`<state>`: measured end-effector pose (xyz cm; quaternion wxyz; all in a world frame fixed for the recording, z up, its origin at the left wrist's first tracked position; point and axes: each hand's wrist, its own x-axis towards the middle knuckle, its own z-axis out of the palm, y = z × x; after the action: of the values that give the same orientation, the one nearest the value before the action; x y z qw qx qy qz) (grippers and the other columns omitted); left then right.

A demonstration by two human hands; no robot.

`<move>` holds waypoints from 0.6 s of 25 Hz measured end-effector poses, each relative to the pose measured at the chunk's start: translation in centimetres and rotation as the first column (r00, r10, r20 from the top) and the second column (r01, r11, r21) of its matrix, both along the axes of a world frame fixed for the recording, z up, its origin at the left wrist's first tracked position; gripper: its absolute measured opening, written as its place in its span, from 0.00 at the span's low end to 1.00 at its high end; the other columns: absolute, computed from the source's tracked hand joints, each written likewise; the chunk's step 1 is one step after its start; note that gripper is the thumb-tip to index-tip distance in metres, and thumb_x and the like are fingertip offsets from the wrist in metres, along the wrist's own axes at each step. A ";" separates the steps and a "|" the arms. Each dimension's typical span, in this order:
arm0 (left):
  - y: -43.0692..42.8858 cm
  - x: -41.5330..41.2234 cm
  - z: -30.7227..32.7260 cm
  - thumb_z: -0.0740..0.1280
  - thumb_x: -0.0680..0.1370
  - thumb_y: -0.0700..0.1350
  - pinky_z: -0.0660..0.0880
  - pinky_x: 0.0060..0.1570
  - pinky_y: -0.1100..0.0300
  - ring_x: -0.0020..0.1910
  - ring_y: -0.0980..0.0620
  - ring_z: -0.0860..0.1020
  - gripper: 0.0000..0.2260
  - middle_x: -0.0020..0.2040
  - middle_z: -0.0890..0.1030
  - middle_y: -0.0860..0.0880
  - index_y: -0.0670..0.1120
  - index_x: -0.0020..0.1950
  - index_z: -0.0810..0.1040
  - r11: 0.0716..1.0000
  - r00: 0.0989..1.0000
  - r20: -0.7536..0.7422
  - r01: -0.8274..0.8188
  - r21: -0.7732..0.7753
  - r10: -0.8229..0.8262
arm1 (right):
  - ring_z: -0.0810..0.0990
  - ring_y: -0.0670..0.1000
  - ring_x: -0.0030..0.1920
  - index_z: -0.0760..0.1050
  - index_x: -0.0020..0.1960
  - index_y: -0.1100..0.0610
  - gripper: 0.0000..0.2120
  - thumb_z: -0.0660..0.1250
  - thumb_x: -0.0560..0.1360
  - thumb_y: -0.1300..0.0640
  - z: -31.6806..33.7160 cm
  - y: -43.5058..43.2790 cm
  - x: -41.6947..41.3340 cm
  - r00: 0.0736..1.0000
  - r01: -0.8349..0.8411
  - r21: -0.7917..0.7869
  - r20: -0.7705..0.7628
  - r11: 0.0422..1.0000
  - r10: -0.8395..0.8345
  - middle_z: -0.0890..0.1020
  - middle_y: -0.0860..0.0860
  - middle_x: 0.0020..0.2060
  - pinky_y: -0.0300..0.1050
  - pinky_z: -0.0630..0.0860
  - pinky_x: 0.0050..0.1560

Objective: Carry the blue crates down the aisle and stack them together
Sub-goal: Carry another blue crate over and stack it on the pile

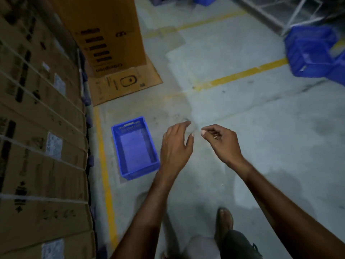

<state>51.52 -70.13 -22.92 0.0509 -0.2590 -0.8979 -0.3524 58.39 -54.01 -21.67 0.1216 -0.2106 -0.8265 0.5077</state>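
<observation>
Now | blue crate (135,148) on floor, just left of both grips | left hand (175,146), right hand (223,142) empty

One blue crate (135,148) nearby, two more blue crates (311,51) far right, two hands (176,144).

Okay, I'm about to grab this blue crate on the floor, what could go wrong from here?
The empty blue crate sits close to the stacked cartons, so the left hand may scrape them when lifting. The flattened cardboard ahead could slip underfoot, and the foot looks to be in an open sandal. The aisle is dim, so the blue crates on the right are easy to clip.
</observation>
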 end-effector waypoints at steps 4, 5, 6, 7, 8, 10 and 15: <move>10.7 2.5 5.2 0.65 0.80 0.50 0.68 0.67 0.53 0.66 0.50 0.74 0.19 0.66 0.78 0.52 0.51 0.71 0.72 0.976 0.969 -0.147 0.181 -0.123 -0.199 | 0.82 0.38 0.47 0.82 0.52 0.46 0.11 0.69 0.75 0.42 5.2 11.6 4.8 0.993 0.108 0.282 0.022 0.953 -0.119 0.85 0.38 0.43 0.41 0.78 0.50; 13.5 2.8 5.9 0.65 0.80 0.50 0.68 0.68 0.52 0.66 0.50 0.74 0.20 0.66 0.78 0.53 0.52 0.71 0.72 0.963 0.949 -0.202 0.208 -0.171 -0.241 | 0.82 0.39 0.48 0.82 0.53 0.46 0.11 0.69 0.75 0.42 5.9 14.9 5.7 0.989 0.133 0.323 0.023 0.937 -0.148 0.85 0.38 0.43 0.43 0.79 0.50; 16.5 3.0 6.7 0.66 0.79 0.51 0.68 0.67 0.52 0.66 0.50 0.74 0.20 0.66 0.78 0.53 0.52 0.71 0.72 0.952 0.932 -0.238 0.225 -0.207 -0.272 | 0.81 0.39 0.48 0.82 0.54 0.46 0.11 0.68 0.75 0.43 6.6 18.1 6.6 0.984 0.157 0.358 0.020 0.920 -0.175 0.84 0.38 0.44 0.43 0.79 0.51; 19.4 3.0 7.4 0.66 0.79 0.51 0.67 0.67 0.52 0.66 0.50 0.74 0.20 0.66 0.78 0.54 0.52 0.71 0.72 0.947 0.922 -0.261 0.231 -0.224 -0.286 | 0.81 0.39 0.49 0.82 0.54 0.46 0.11 0.68 0.76 0.43 7.1 21.0 7.4 0.981 0.173 0.391 0.013 0.904 -0.193 0.84 0.38 0.44 0.43 0.78 0.51; 22.6 3.0 8.1 0.66 0.79 0.52 0.67 0.67 0.52 0.66 0.50 0.74 0.20 0.66 0.78 0.54 0.53 0.71 0.72 0.944 0.914 -0.278 0.234 -0.233 -0.296 | 0.81 0.40 0.49 0.82 0.55 0.46 0.11 0.68 0.76 0.43 7.6 24.1 8.3 0.977 0.190 0.425 0.002 0.885 -0.212 0.84 0.38 0.45 0.42 0.77 0.51; 28.1 2.8 9.3 0.65 0.79 0.53 0.67 0.66 0.52 0.65 0.51 0.74 0.19 0.65 0.78 0.55 0.53 0.70 0.73 0.937 0.898 -0.308 0.241 -0.252 -0.313 | 0.80 0.42 0.50 0.82 0.56 0.46 0.12 0.69 0.75 0.44 8.4 29.1 9.5 0.974 0.204 0.497 -0.013 0.843 -0.227 0.84 0.39 0.46 0.41 0.75 0.52; 41.8 2.3 11.2 0.63 0.80 0.56 0.67 0.67 0.52 0.63 0.55 0.77 0.15 0.61 0.81 0.58 0.55 0.64 0.78 0.929 0.885 -0.311 0.280 -0.240 -0.347 | 0.80 0.45 0.52 0.81 0.57 0.46 0.13 0.68 0.76 0.44 8.7 41.2 10.5 0.948 0.280 0.574 -0.036 0.770 -0.317 0.84 0.39 0.48 0.44 0.75 0.53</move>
<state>53.83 -28.29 -11.74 0.1264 -0.4632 -0.8497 -0.2179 68.92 -12.77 -12.93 0.2322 -0.3087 -0.8996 0.2034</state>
